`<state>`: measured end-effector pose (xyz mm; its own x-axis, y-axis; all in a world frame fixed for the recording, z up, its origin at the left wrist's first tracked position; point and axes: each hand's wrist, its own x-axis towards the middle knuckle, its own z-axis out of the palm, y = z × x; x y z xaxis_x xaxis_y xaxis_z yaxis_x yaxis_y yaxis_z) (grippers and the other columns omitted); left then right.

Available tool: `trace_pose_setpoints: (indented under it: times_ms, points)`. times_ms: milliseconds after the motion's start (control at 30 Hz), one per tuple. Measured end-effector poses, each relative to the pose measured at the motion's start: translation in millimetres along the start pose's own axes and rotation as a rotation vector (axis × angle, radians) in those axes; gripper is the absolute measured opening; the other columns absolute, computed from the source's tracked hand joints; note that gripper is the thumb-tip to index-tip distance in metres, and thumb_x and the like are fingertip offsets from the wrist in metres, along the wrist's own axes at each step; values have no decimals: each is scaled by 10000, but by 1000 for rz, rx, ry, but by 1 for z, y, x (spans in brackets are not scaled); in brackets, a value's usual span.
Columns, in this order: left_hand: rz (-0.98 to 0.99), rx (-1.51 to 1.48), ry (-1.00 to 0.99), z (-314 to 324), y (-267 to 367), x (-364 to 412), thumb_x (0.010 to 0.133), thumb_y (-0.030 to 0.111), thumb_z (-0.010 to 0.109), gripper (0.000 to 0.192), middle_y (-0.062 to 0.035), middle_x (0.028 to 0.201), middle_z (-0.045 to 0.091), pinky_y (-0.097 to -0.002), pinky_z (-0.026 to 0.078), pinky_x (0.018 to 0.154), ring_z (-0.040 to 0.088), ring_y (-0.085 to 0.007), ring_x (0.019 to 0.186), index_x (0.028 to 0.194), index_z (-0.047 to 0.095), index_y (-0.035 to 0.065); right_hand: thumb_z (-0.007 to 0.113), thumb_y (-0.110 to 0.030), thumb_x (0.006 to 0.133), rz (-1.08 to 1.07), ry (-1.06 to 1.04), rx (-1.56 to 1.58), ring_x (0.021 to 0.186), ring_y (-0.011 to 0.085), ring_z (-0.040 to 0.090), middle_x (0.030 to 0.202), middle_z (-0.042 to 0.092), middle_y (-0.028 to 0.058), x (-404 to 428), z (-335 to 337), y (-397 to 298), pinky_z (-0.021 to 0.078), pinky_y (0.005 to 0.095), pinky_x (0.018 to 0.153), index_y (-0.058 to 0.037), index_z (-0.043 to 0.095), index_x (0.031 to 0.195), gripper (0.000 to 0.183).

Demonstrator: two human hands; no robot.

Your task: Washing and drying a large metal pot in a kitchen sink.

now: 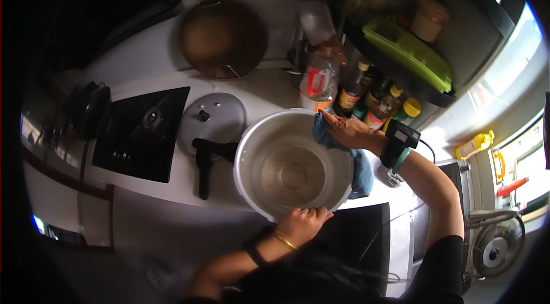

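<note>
A large metal pressure cooker pot [258,166] stands tilted near the counter's front edge, its black handle pointing left. My left hand [303,224] grips the near rim, fingers curled over it. At the far right rim, my right hand [348,131] presses a blue cloth [325,133] against the pot's edge; more of the cloth hangs down the outside. The pot's inside is bare metal with a ringed bottom. Left of the pot lies the round pressure cooker lid [227,110], with a black knob and a black handle.
A black glass cooktop [139,136] is set in the counter at left. A wok [223,38] leans against the back wall. Behind the pot stand a large oil bottle [320,78] and several sauce bottles [382,108]. A green tray [408,55] rests on a shelf above them.
</note>
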<state>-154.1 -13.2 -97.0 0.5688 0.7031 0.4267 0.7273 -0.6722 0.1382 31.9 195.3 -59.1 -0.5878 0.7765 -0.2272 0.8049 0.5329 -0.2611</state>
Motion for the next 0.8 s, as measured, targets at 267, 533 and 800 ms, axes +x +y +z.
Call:
trace_pose_setpoints:
  times_ms: [267,533,800]
  points:
    - [10,15,18,4,-3,-5,864,370,568,316,31,476,451,-251,395,454,510,-114,441,671,454,147,493,-175,880,-384,81,-121,1127,306,513,1362,412,126,100,-9,-52,444,363,939,-124,209,1417,610]
    - [-12,-39,-8,14,-1,-9,870,347,561,269,27,511,478,-249,413,461,524,-114,461,743,473,127,481,-251,906,-827,263,-371,1309,218,315,1498,171,57,135,17,-97,306,388,1061,-156,229,1420,581]
    - [5,9,-58,4,-7,-9,860,356,558,255,4,540,489,-267,438,460,556,-143,473,772,479,129,444,-302,927,-160,287,-1,698,405,608,732,620,229,99,0,-61,485,482,603,-47,510,951,264]
